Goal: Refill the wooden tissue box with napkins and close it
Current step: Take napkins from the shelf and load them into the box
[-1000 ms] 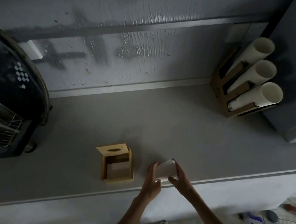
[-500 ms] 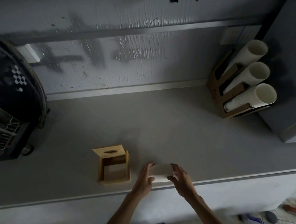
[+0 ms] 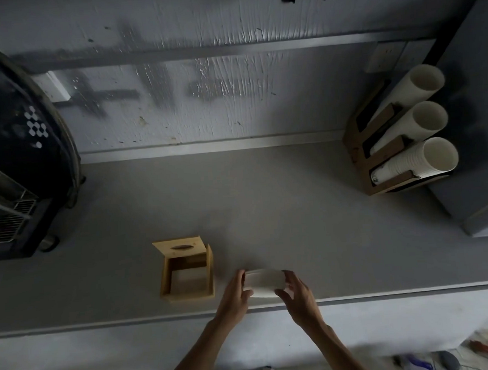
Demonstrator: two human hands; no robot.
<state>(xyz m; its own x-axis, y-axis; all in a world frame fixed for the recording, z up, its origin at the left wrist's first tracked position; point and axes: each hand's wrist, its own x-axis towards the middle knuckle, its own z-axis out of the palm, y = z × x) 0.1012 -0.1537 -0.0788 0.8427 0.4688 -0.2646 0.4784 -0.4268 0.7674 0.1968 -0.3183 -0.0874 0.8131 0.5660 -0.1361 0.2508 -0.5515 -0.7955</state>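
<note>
Both hands, left (image 3: pixel 234 298) and right (image 3: pixel 296 294), have squared the napkins (image 3: pixel 263 282) flat, fingers clamped on each end, low over the desk (image 3: pixel 267 212) just right of the open box (image 3: pixel 187 274). I judge insertion comes next.

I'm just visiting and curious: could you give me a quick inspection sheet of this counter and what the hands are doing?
Surface: grey counter, mostly bare.
Job's things: wooden box open, lid tipped back; napkins held right of the box, not yet in.
Clutter: cup holder with three cup stacks at the far right; dark machine at the left.
Hands: left hand and right hand both grip the napkins.
Cables: nothing seen.
Surroundings: scuffed grey wall behind; floor items at lower right, too blurred to name.
</note>
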